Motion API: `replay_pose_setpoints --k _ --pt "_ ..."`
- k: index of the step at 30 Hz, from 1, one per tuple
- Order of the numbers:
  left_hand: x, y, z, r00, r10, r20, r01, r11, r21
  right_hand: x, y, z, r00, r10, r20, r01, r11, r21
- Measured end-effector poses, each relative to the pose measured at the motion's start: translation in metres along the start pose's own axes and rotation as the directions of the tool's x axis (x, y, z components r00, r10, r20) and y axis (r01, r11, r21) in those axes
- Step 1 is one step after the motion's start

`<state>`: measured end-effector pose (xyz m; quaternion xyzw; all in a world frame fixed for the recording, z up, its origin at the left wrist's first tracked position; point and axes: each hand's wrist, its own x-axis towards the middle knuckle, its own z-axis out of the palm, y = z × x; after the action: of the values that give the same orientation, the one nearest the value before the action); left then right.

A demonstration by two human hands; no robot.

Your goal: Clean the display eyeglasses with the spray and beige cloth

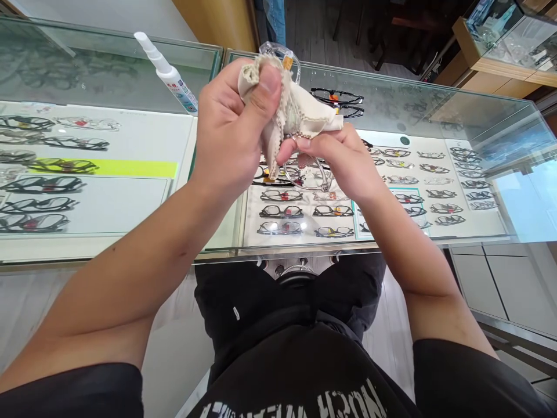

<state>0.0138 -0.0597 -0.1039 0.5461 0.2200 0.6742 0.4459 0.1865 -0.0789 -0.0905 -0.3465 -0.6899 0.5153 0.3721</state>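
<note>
Glass display ctr (226,252) w/ white spray btl (167,74) on top, specs (284,211) in rows inside.

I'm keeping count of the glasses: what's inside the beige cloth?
Part of some clear glasses, it seems: a rim shows below the cloth. The stretch between the folds, under the left hand, is covered and cannot be seen.

A head-worn camera is looking forward and down over the person's shirt (300,360). From near, it is facing the left hand (232,128), right hand (348,159) and glass surface (130,203).
</note>
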Motion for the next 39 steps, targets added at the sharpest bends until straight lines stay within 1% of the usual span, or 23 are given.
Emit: replay_pose_setpoints --k 2,5,8,10,12,13,14,16,19,22,24,26,28,31,33,34,36,37,39 --pt "0.004 -0.002 -0.004 1.000 -0.008 0.029 0.008 1.000 -0.012 0.001 0.000 -0.003 1.000 -0.028 0.005 0.028 1.000 -0.005" --pt "0.010 -0.006 -0.015 0.994 -0.003 0.112 0.007 1.000 -0.031 0.003 -0.003 -0.008 0.997 -0.081 -0.005 0.081 0.996 0.025" --pt "0.013 -0.006 -0.024 0.988 -0.037 0.149 0.038 0.999 -0.005 0.004 -0.007 -0.012 0.996 -0.079 -0.028 0.080 0.996 0.039" --pt "0.013 -0.002 -0.024 0.978 -0.060 0.198 0.061 0.998 0.001 0.004 -0.008 -0.013 0.996 -0.076 -0.037 0.078 0.996 0.050" --pt "0.010 0.003 -0.020 0.960 -0.058 0.274 0.068 0.997 -0.027 0.005 -0.005 -0.011 0.995 -0.098 -0.023 0.100 0.991 0.086" --pt "0.009 0.004 -0.017 0.954 -0.051 0.294 0.068 0.996 -0.051 0.005 -0.003 -0.010 0.994 -0.113 -0.007 0.113 0.987 0.114" --pt "0.008 0.005 -0.014 0.955 -0.040 0.295 0.066 0.995 -0.078 0.006 -0.001 -0.008 0.992 -0.124 0.011 0.122 0.982 0.141" --pt "0.006 0.003 -0.008 0.966 -0.023 0.258 0.059 0.990 -0.131 0.006 0.003 -0.006 0.990 -0.135 0.032 0.127 0.977 0.171" --pt "0.004 -0.001 -0.003 0.983 -0.005 0.186 0.037 0.985 -0.169 0.004 0.002 -0.002 0.994 -0.100 0.032 0.097 0.990 0.100" --pt "0.004 -0.002 -0.001 0.990 -0.030 0.137 0.049 0.989 -0.138 0.000 -0.003 0.001 0.999 -0.040 0.023 0.040 0.999 0.012" --pt "0.005 -0.001 -0.002 0.992 -0.067 0.109 0.080 0.990 -0.120 -0.001 -0.005 0.002 0.999 -0.051 0.016 0.051 0.998 0.032" --pt "0.007 0.000 -0.004 0.993 -0.099 0.068 0.107 0.987 -0.124 -0.001 -0.005 0.001 0.996 -0.090 -0.002 0.090 0.993 0.080" --pt "0.009 0.002 -0.007 0.990 -0.136 0.032 0.139 0.980 -0.145 0.001 -0.005 -0.004 0.992 -0.120 -0.036 0.123 0.988 0.089" --pt "0.012 0.008 -0.010 0.989 -0.144 0.042 0.150 0.968 -0.200 0.004 -0.003 -0.014 0.978 -0.180 -0.109 0.183 0.983 0.016" --pt "0.013 0.011 -0.009 0.990 -0.139 0.031 0.143 0.965 -0.221 0.005 -0.002 -0.021 0.952 -0.240 -0.191 0.235 0.971 -0.051" --pt "0.012 0.011 -0.009 0.989 -0.151 0.009 0.149 0.964 -0.219 0.005 -0.002 -0.024 0.935 -0.264 -0.236 0.248 0.964 -0.096" --pt "0.009 0.009 -0.006 0.980 -0.198 -0.015 0.190 0.960 -0.205 0.005 -0.003 -0.028 0.907 -0.286 -0.310 0.236 0.953 -0.190" --pt "0.006 0.008 -0.005 0.975 -0.224 -0.006 0.219 0.956 -0.195 0.005 -0.003 -0.029 0.898 -0.296 -0.327 0.232 0.947 -0.221" --pt "0.000 0.005 -0.002 0.956 -0.289 0.054 0.294 0.942 -0.161 0.006 -0.003 -0.029 0.885 -0.324 -0.335 0.261 0.940 -0.220"
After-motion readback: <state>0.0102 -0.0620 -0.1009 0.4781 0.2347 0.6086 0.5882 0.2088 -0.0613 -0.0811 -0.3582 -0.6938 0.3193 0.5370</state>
